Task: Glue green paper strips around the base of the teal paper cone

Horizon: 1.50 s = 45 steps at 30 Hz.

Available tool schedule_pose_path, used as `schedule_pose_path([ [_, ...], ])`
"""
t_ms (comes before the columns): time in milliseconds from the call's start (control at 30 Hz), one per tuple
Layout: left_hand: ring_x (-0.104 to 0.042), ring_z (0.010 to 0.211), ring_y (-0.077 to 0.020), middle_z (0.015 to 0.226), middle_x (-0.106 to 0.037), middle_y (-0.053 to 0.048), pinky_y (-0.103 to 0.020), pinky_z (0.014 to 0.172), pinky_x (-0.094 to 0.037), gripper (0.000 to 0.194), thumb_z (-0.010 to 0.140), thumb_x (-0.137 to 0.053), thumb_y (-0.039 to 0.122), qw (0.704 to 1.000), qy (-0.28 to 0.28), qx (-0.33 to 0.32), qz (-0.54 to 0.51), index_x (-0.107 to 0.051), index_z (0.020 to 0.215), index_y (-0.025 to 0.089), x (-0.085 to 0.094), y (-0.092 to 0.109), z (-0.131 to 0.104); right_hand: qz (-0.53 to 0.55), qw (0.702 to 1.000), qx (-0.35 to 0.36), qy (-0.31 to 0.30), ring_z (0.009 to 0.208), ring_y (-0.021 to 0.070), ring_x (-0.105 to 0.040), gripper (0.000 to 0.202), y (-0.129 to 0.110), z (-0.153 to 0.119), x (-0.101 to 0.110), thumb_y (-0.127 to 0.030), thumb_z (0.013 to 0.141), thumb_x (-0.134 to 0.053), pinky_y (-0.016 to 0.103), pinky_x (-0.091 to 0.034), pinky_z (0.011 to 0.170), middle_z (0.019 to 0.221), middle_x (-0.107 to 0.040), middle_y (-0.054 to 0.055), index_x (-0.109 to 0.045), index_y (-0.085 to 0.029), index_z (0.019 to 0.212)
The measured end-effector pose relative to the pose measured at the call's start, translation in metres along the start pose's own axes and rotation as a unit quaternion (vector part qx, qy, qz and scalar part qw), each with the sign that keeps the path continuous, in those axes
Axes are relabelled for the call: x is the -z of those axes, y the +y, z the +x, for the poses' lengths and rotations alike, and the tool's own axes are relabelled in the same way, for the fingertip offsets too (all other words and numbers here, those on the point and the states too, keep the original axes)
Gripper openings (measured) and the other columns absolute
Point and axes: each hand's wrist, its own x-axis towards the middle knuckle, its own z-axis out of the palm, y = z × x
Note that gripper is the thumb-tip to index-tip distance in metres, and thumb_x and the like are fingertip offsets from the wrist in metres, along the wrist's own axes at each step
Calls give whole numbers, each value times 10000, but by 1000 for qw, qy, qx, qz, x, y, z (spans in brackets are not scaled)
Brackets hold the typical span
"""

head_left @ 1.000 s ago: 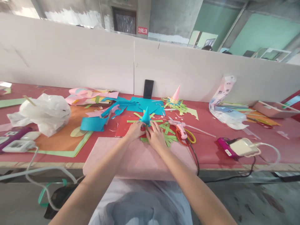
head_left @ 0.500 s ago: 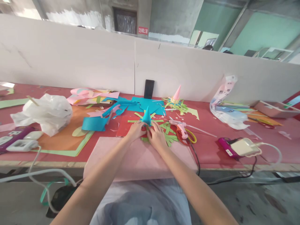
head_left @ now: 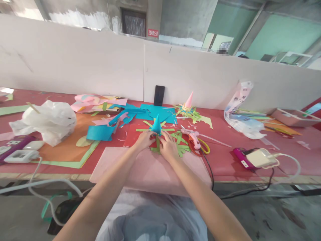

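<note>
A blue paper cone [head_left: 156, 125] stands point up in front of me, with green paper strips [head_left: 143, 130] spreading out from its base. My left hand [head_left: 146, 139] has its fingers closed at the lower left of the cone. On the opposite side my right hand [head_left: 168, 143] presses at the lower right of the base, its fingers bent. Loose green fringed paper [head_left: 184, 150] lies beside the right hand. A pink glue gun [head_left: 194, 138] rests to the right, over red and yellow scissors [head_left: 205, 146]. The fingertips partly hide the cone's base.
Behind stand a pink cone [head_left: 189, 99] with green fringe and a dark phone [head_left: 159, 95] against the white partition [head_left: 105, 67]. Blue paper [head_left: 100, 133] and a white plastic bag [head_left: 50, 120] lie left. A power strip [head_left: 243, 159] with a plug sits right, cords trailing over the edge.
Both hands stay at the cone's base; the right fingers shift slightly. A green strip between the hands shows more clearly now. Nothing else visibly moves apart from a slight camera shift.
</note>
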Motion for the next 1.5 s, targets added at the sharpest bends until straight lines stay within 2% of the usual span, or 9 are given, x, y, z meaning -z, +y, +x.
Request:
schedule_pose_path([
  [200, -602, 839, -182, 938, -639, -66, -268, 743, -473, 313, 775, -562, 214, 1000, 7, 6, -3, -675, 1066, 213, -1, 2, 0, -22, 999, 35, -17, 1323, 258, -325, 454, 1, -2, 3, -59, 789, -436, 451, -305, 1077, 1386, -457, 111, -618, -165, 1191],
  [333, -606, 833, -181, 929, -639, -66, -265, 733, -473, 306, 774, -567, 216, 1000, 9, 11, 3, -677, 1060, 214, -4, -1, 2, -32, 997, 64, -11, 1304, 254, -354, 398, 1, -2, 3, -52, 781, -449, 449, -300, 1080, 1393, -457, 99, -683, -170, 1080],
  [533, -606, 842, -180, 933, -641, -60, -267, 753, -473, 286, 795, -543, 218, 1000, 16, 10, 6, -683, 1044, 229, -6, -2, 2, -27, 997, 76, -17, 1247, 224, -416, 392, 4, -2, 0, -26, 757, -462, 380, -352, 1045, 1277, -573, 83, -710, -174, 1022],
  [767, -594, 859, -179, 931, -644, -53, -273, 780, -472, 294, 798, -528, 208, 1000, 15, 20, 2, -685, 1045, 240, -3, 2, 0, -43, 993, 108, 4, 1083, 225, -524, 329, -2, -8, 2, -48, 776, -461, 396, -359, 1020, 1124, -658, 80, -722, -175, 930],
  [1100, -596, 824, -170, 934, -644, -51, -266, 772, -467, 325, 785, -499, 161, 1000, 17, 11, -5, -687, 1038, 238, -2, 3, -1, -16, 993, 116, -32, 1130, 238, -528, 464, -2, -23, -2, -19, 772, -405, 407, -422, 972, 1201, -622, 123, -637, -122, 1160],
  [1200, -593, 781, -156, 935, -636, -46, -254, 749, -463, 291, 804, -483, 178, 999, 23, 8, -22, -696, 994, 233, 2, 6, 0, 13, 995, 88, -33, 1144, 227, -527, 510, -1, -25, -1, -7, 757, -388, 397, -433, 972, 1221, -612, 107, -619, -139, 1192],
  [1300, -574, 715, -134, 936, -615, -44, -238, 697, -460, 262, 839, -462, 221, 996, 74, 11, -57, -693, 963, 220, 14, 15, 4, 83, 996, 22, -12, 1112, 189, -551, 562, 0, -24, 2, 2, 747, -357, 348, -453, 963, 1186, -635, 63, -610, -194, 1209],
  [1433, -558, 724, -137, 903, -593, -36, -242, 698, -455, 247, 846, -514, 302, 976, 206, 32, -66, -645, 1037, 217, 35, 33, 18, 153, 988, -29, 23, 1038, 177, -582, 536, 2, -20, 7, -32, 757, -361, 320, -474, 939, 1084, -669, 55, -620, -201, 1195],
  [1500, -568, 786, -151, 965, -586, -50, -247, 702, -453, 252, 831, -551, 337, 973, 219, 42, -61, -641, 1030, 212, 41, 42, 28, 170, 985, -35, 23, 1030, 182, -582, 510, 3, -19, 8, -48, 754, -378, 328, -474, 938, 1063, -672, 51, -640, -207, 1161],
])
